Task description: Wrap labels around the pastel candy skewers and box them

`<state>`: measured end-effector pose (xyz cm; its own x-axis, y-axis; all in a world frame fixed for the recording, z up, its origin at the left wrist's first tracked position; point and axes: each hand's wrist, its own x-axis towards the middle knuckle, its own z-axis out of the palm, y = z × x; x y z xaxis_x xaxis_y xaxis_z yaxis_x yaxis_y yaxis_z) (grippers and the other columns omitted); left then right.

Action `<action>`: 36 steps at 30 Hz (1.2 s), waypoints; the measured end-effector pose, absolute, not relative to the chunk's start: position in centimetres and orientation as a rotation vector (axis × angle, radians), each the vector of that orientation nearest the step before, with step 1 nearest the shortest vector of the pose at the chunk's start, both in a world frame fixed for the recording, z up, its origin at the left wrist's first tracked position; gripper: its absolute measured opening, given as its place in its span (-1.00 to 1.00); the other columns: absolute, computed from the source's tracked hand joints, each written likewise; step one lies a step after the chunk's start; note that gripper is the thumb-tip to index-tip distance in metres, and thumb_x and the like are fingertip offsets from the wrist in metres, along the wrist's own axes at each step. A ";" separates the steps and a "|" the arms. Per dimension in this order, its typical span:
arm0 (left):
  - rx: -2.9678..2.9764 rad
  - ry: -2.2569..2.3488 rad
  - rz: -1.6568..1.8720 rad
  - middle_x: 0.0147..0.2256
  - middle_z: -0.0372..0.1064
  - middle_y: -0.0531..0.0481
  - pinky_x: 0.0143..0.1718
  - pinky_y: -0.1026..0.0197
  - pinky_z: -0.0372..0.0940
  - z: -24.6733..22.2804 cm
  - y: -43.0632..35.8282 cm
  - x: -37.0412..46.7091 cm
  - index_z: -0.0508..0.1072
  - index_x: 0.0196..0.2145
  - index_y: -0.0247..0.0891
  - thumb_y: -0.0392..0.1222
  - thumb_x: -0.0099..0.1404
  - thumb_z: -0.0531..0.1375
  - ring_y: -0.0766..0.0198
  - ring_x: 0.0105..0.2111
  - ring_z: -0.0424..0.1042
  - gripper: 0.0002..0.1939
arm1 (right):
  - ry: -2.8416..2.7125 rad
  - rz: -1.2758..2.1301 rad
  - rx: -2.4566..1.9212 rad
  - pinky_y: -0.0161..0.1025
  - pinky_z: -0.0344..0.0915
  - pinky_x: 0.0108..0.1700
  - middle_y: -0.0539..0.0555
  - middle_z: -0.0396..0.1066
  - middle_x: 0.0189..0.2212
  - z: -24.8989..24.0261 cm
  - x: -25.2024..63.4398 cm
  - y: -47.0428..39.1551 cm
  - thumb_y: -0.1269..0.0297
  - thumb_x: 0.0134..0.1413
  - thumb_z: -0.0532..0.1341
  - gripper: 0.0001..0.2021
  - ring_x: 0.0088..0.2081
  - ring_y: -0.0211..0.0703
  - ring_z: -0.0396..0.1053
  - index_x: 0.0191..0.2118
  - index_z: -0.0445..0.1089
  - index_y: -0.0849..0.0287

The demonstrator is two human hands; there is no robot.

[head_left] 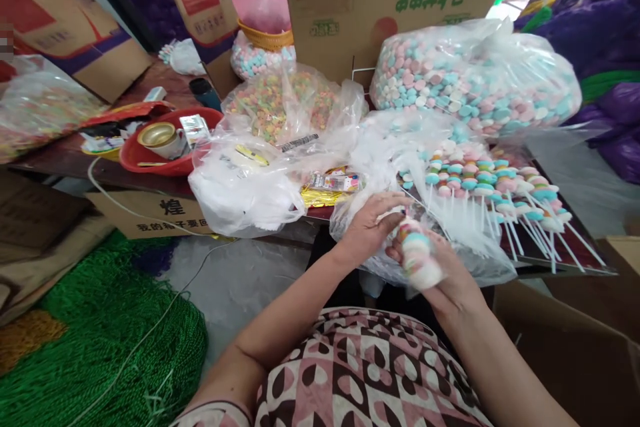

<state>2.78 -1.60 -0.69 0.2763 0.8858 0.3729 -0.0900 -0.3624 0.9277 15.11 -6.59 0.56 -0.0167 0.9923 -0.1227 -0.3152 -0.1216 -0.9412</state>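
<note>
My right hand [450,273] is closed around a skewer of pastel marshmallows [420,257], pink, blue and white, blurred at its near end. At the skewer's far end is my left hand [370,223], its thumb and fingers pinched together; what they grip is too small to make out. Both hands are above a clear plastic bag [485,260] at the table's front edge. To the right lie many finished-looking marshmallow skewers [480,177] with white sticks pointing toward me.
Behind stand a large bag of marshmallows [465,87], a bag of small colourful candies [290,103] and a cardboard box [330,13]. A red basin [133,157] holds a cup at left. Green netting [125,320] lies at lower left.
</note>
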 end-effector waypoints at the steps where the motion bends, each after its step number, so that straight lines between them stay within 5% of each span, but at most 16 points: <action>1: 1.570 0.801 1.307 -0.01 0.46 -0.12 0.20 0.06 0.17 0.0 -1.8 2.6 0.53 -0.12 -0.20 -0.09 0.29 0.21 0.13 0.09 0.36 -0.75 | -0.927 1.390 -1.077 -0.26 0.20 -0.56 -0.10 0.15 -0.64 0.6 15.4 -6.5 0.00 -0.05 0.35 -0.67 -0.63 -0.30 0.09 -0.50 0.29 0.10; 4: 1.452 0.959 1.441 -0.14 0.49 -0.07 0.04 0.14 0.27 2.4 -3.0 1.9 0.52 -0.10 -0.18 0.00 0.32 0.18 0.20 -0.10 0.42 -0.71 | -0.910 1.208 -1.086 -0.27 0.22 -0.53 -0.12 0.12 -0.69 0.9 16.7 -5.7 0.05 -0.10 0.40 -0.65 -0.64 -0.33 0.09 -0.58 0.26 0.11; 8: 1.323 0.880 1.006 -0.65 0.25 0.04 -0.43 0.27 0.26 3.1 -4.4 1.7 0.54 -0.45 -0.26 0.28 0.30 0.08 0.34 -0.56 0.30 -0.45 | -0.836 0.831 -1.141 -0.27 0.27 -0.45 -0.10 0.26 -0.64 1.8 18.0 -5.2 0.16 -0.09 0.41 -0.77 -0.57 -0.28 0.24 -0.52 0.37 0.10; 10: 1.171 0.802 0.809 -0.71 0.18 0.04 -0.55 0.29 0.19 2.1 -3.9 2.1 0.47 -0.58 -0.29 0.45 0.21 0.03 0.37 -0.64 0.23 -0.30 | -0.988 0.656 -1.205 -0.26 0.28 -0.44 -0.04 0.40 -0.54 2.2 17.8 -5.9 0.22 -0.01 0.36 -0.88 -0.51 -0.23 0.33 -0.42 0.43 0.08; 13: 0.832 0.693 0.805 -0.69 0.17 0.09 -0.69 0.32 0.07 0.7 -2.2 2.4 0.50 -0.42 -0.29 0.58 0.10 -0.02 0.41 -0.71 0.12 -0.20 | -1.505 0.513 -1.230 -0.25 0.31 -0.42 -0.01 0.48 -0.50 2.2 16.7 -7.6 0.33 0.06 0.25 -0.96 -0.50 -0.19 0.39 -0.39 0.43 0.06; 17: 0.744 0.698 0.885 -0.75 -0.13 0.21 -0.73 0.36 -0.20 1.7 -1.3 1.2 0.53 -0.39 -0.32 0.47 0.16 0.07 0.50 -0.75 -0.22 -0.29 | -1.800 0.321 -1.212 -0.31 0.26 -0.47 -0.05 0.41 -0.60 1.2 16.2 -7.8 0.44 0.05 0.14 -0.84 -0.56 -0.24 0.36 -0.49 0.34 0.07; 21: 1.067 0.738 0.687 -0.81 -0.10 0.18 -0.70 0.32 -0.16 2.7 -2.4 0.1 0.53 -0.51 -0.32 0.37 0.24 0.08 0.49 -0.77 -0.14 -0.35 | -1.699 0.130 -1.382 -0.30 0.25 -0.45 -0.05 0.40 -0.58 1.0 17.3 -6.2 0.44 0.09 0.13 -0.84 -0.55 -0.25 0.34 -0.46 0.33 0.08; 25: 1.111 0.884 0.619 -0.82 0.01 0.10 -0.69 0.30 -0.11 0.8 -2.9 1.3 0.25 -0.74 -0.26 0.40 0.25 0.04 0.48 -0.78 -0.03 -0.29 | -1.762 0.004 -1.284 -0.29 0.25 -0.44 -0.03 0.37 -0.58 1.0 17.0 -6.0 0.45 0.13 0.11 -0.83 -0.54 -0.24 0.32 -0.43 0.33 0.08; 30: 0.862 0.904 0.784 -0.74 0.02 0.23 -0.73 0.38 -0.08 -0.1 -2.6 2.4 0.40 -0.46 -0.26 0.30 0.10 0.27 0.49 -0.75 -0.04 -0.49 | -1.779 0.239 -1.220 -0.25 0.30 -0.38 0.01 0.42 -0.52 -0.4 16.4 -7.3 0.42 0.22 0.08 -0.81 -0.47 -0.18 0.37 -0.39 0.35 0.07; 36: 1.315 0.712 0.671 -0.45 0.45 0.04 -0.58 0.36 0.15 0.9 -3.8 2.5 0.58 -0.17 -0.21 -0.14 0.14 0.29 0.45 -0.62 0.22 -0.72 | -1.233 0.792 -1.317 -0.23 0.37 -0.28 0.04 0.47 -0.43 -1.7 19.0 -8.3 0.13 0.20 0.19 -0.80 -0.36 -0.12 0.42 -0.39 0.42 0.09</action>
<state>2.45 -3.75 0.87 0.6192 0.7809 -0.0823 -0.0362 0.1331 0.9904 19.01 -8.30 -1.72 0.2317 0.9514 0.2030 0.2103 0.1547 -0.9653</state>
